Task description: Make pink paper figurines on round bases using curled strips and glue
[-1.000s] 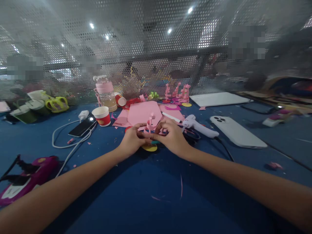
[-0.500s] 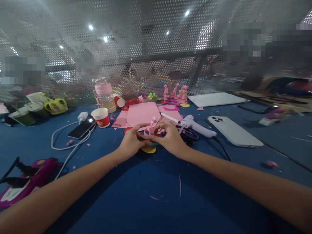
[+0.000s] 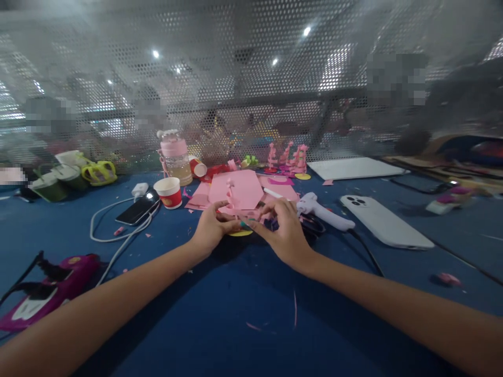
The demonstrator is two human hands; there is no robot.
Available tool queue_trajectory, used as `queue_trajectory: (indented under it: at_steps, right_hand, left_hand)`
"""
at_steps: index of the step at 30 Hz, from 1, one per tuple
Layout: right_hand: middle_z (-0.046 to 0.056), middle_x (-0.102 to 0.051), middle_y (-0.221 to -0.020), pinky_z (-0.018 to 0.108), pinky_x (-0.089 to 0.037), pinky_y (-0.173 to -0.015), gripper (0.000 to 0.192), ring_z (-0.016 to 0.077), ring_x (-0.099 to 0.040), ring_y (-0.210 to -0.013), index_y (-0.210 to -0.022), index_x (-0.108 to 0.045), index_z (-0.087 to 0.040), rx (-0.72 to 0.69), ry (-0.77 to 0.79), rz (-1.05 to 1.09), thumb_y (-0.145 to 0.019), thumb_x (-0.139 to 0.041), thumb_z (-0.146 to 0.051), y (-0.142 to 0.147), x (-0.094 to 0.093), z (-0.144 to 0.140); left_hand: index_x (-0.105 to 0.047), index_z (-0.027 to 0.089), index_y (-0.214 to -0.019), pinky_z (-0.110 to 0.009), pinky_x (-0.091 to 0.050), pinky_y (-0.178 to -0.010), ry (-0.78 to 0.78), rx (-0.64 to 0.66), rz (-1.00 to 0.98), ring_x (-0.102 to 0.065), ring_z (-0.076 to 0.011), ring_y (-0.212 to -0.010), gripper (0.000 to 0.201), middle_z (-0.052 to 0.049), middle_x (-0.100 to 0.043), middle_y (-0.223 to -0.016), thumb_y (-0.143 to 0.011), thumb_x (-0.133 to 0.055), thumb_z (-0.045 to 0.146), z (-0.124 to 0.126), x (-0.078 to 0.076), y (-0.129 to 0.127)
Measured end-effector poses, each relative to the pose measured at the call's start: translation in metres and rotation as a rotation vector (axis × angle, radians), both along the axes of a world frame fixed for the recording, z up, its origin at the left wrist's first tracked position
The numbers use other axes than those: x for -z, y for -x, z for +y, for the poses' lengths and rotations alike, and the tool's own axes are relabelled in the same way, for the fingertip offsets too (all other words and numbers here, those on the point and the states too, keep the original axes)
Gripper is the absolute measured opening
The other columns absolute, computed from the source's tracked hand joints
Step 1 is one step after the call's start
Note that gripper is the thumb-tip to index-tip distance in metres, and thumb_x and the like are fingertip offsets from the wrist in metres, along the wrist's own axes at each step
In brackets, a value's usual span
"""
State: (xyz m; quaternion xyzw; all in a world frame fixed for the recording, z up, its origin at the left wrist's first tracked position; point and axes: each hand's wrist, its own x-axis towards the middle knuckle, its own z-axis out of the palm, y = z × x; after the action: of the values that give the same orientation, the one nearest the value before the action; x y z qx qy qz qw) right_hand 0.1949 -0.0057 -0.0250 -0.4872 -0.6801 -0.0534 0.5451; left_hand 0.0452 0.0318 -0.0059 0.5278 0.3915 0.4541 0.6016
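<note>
Between the hands stands a small curled pink paper piece (image 3: 230, 192); its lower part is partly hidden by fingers. My left hand (image 3: 208, 230) is closed, pinching the piece from the left. From the other side, my right hand (image 3: 288, 235) reaches in with bent fingers, its thumb tip at the base of the piece by the left fingertips. A bit of teal (image 3: 244, 224) shows at the fingertips; what it is I cannot make out. Just below, a yellow paper disc (image 3: 240, 234) is partly covered. Pink paper sheets (image 3: 241, 186) lie right behind the hands.
Right of the hands are a white glue gun (image 3: 324, 213) with a black cord and a white phone (image 3: 385, 222). Leftward are a paper cup (image 3: 168, 193), a bottle (image 3: 175, 159), a black phone (image 3: 135, 209) and a purple power strip (image 3: 58, 285). Pink paper figures (image 3: 298, 159) stand behind.
The pink paper piece has shifted left and stands more clear of the right fingers. My right fingers have lifted and loosened a little. The view has tilted slightly upward.
</note>
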Motion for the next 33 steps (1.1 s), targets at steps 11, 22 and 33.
queue_trajectory:
  at_steps: [11, 22, 33]
  right_hand:
    - [0.007, -0.049, -0.08, 0.039, -0.039, -0.07, 0.017, 0.0224, -0.045, -0.079, -0.08, -0.055, -0.019, 0.021, -0.097, -0.251, -0.074, -0.06, -0.035, 0.001, -0.002, -0.007]
    - [0.004, -0.054, -0.065, 0.033, -0.04, -0.058, 0.013, 0.0186, -0.041, -0.068, -0.068, -0.067, -0.024, -0.08, -0.234, -0.296, -0.075, -0.059, -0.017, -0.004, -0.006, -0.007]
    - [0.001, -0.061, -0.057, 0.03, -0.04, -0.054, 0.016, 0.0147, -0.054, -0.057, -0.084, -0.067, -0.025, -0.283, -0.365, -0.186, -0.08, -0.053, -0.018, -0.014, -0.018, -0.01]
  left_hand:
    - [-0.044, 0.014, -0.088, -0.02, -0.046, -0.052, -0.012, 0.036, -0.118, -0.061, -0.0117, -0.048, 0.057, 0.003, -0.066, -0.052, -0.043, -0.079, 0.018, 0.0, -0.001, 0.002]
    - [-0.048, 0.013, -0.092, -0.021, -0.047, -0.059, -0.056, 0.076, -0.135, -0.062, -0.0113, -0.054, 0.055, 0.003, -0.066, -0.058, -0.045, -0.077, 0.015, -0.003, -0.003, 0.003]
    - [-0.056, 0.017, -0.091, -0.02, -0.043, -0.066, -0.211, -0.102, -0.166, -0.057, -0.0092, -0.071, 0.031, -0.001, -0.061, -0.081, -0.068, -0.063, 0.037, 0.004, 0.0, 0.005]
